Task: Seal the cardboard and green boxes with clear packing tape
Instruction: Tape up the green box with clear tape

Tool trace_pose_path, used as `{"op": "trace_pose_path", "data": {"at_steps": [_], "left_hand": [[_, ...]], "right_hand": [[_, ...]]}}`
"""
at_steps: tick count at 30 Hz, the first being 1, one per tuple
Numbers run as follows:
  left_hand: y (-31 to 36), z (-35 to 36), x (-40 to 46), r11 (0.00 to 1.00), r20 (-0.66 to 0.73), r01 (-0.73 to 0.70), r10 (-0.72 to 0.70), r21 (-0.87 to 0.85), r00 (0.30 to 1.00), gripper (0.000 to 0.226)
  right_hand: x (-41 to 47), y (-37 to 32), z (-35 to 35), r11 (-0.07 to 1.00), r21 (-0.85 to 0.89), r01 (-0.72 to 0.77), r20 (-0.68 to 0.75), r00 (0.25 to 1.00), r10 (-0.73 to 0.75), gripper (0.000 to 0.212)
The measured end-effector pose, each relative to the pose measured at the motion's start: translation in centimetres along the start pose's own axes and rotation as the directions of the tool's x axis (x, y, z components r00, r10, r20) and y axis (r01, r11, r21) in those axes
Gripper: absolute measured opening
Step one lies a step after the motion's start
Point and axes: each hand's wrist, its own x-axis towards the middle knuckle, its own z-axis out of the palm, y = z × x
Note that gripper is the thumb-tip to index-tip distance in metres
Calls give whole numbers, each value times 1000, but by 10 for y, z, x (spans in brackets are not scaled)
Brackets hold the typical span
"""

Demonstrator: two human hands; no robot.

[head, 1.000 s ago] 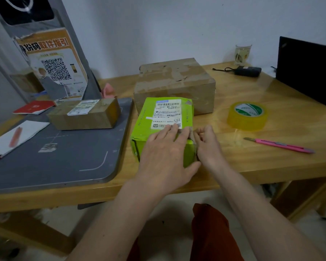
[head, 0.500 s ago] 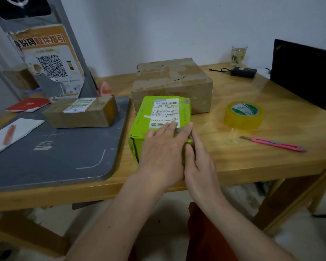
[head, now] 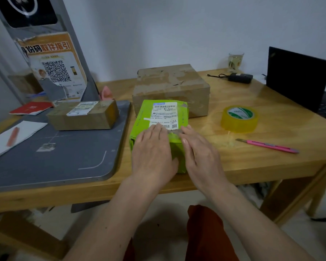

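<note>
Right hand point(head: 199, 155) slid beside left hand point(head: 153, 151), flat atop green box point(head: 159, 117).

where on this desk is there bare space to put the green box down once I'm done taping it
Bare wood lies between the tape roll, the charger and the laptop. The grey mat is open at its near half. It is crowded around the big cardboard box.
</note>
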Motion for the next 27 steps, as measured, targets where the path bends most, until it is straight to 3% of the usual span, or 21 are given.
{"op": "trace_pose_path", "data": {"at_steps": [4, 6, 8, 12, 14, 16, 22, 27], "left_hand": [[-1, -4, 6, 998, 25, 61, -61, -16, 998, 85], [4, -5, 5, 997, 62, 72, -71, -16, 996, 95], [13, -4, 0, 997, 2, 32, -32, -64, 999, 99], [47, 13, -18, 902, -353, -292, 174, -318, 919, 82], [68, 28, -25, 791, -419, -440, 259, -424, 870, 70], [83, 45, -25, 711, -410, -497, 312, -497, 857, 65], [97, 79, 6, 746, -126, -160, 102, -647, 987, 72], [100, 86, 33, 743, 62, 49, -10, -667, 998, 80]], "right_hand": [[5, 0, 1, 995, 104, -2, -20, 1000, 4, 32], [4, 2, -7, 965, 248, -80, -49, 994, 95, 27], [4, 8, -18, 938, 311, -156, -68, 980, 185, 26], [6, 37, -36, 947, 158, -280, -54, 955, 291, 31], [11, 53, -46, 936, 72, -344, -67, 935, 349, 33], [17, 70, -58, 917, -33, -398, -93, 915, 394, 33], [46, 126, -78, 805, -399, -439, -76, 891, 448, 36], [71, 154, -71, 693, -632, -346, 82, 860, 504, 48]]}}
